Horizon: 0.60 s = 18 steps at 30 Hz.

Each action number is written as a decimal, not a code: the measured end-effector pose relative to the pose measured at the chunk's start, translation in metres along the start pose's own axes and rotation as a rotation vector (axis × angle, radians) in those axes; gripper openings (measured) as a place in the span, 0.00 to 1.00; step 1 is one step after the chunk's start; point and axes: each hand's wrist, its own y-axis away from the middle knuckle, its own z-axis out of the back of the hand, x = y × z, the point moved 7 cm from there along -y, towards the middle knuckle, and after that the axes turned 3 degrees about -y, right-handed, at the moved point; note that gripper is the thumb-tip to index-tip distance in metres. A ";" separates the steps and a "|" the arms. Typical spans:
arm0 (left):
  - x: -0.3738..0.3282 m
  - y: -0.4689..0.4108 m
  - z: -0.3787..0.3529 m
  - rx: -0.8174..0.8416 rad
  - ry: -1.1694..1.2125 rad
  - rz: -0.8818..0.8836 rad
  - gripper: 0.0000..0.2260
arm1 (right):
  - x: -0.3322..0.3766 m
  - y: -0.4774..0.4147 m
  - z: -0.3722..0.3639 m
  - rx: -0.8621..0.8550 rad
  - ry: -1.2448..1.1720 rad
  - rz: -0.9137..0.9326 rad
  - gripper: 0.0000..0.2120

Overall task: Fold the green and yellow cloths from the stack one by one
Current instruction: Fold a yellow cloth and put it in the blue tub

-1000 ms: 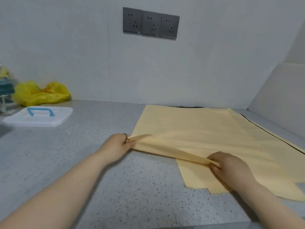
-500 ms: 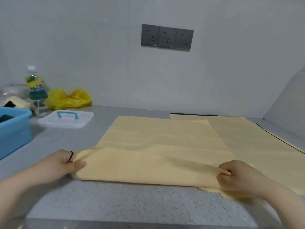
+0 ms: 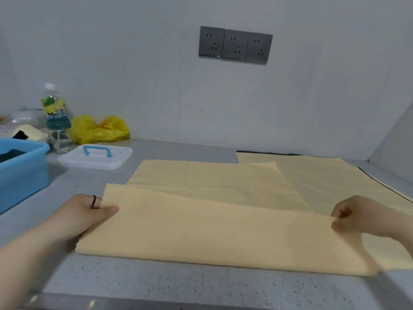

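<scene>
Thin pale-yellow cloth (image 3: pixel 223 233) now dragged off stack (image 3: pixel 335 175) at frame right to centre, doubled; L hand (image 3: pixel 87 211) & R hand (image 3: pixel 357 217) pinch its top-layer edge: 1st fold nearly done.

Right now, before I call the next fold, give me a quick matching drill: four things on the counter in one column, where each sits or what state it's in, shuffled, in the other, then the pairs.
Things:
1. blue tub
2. white lid with a blue handle
3. yellow plastic bag
4. yellow cloth

Place or state:
A. against the back wall, just right of the bottle
B. pinched at its ends by the left hand and the right hand
C. at the far left of the counter
D. flat on the counter, between tub and cloth

Pairs: 1-C, 2-D, 3-A, 4-B.
</scene>
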 end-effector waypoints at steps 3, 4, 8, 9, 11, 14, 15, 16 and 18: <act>0.000 -0.012 -0.006 -0.048 0.006 0.015 0.12 | 0.005 -0.019 0.004 -0.116 -0.096 -0.037 0.12; -0.001 -0.018 -0.007 -0.068 -0.014 0.012 0.13 | 0.006 -0.027 0.005 -0.145 -0.156 -0.044 0.12; 0.002 -0.040 -0.008 -0.154 -0.134 0.058 0.25 | 0.006 -0.057 -0.002 -0.222 -0.287 -0.106 0.12; 0.005 -0.045 -0.008 -0.145 -0.158 0.081 0.25 | 0.005 -0.063 -0.004 -0.238 -0.287 -0.127 0.12; 0.009 -0.057 -0.008 -0.133 -0.193 0.116 0.26 | 0.004 -0.075 -0.009 -0.264 -0.297 -0.152 0.13; 0.009 -0.069 -0.009 -0.136 -0.317 0.112 0.26 | 0.002 -0.086 -0.017 -0.295 -0.306 -0.165 0.13; 0.008 -0.072 -0.011 -0.140 -0.354 0.108 0.26 | 0.002 -0.089 -0.018 -0.306 -0.307 -0.162 0.13; 0.008 -0.075 -0.012 -0.148 -0.380 0.107 0.26 | 0.002 -0.093 -0.020 -0.313 -0.305 -0.160 0.14; 0.011 -0.080 -0.013 -0.168 -0.373 0.111 0.25 | 0.000 -0.098 -0.023 -0.318 -0.278 -0.162 0.14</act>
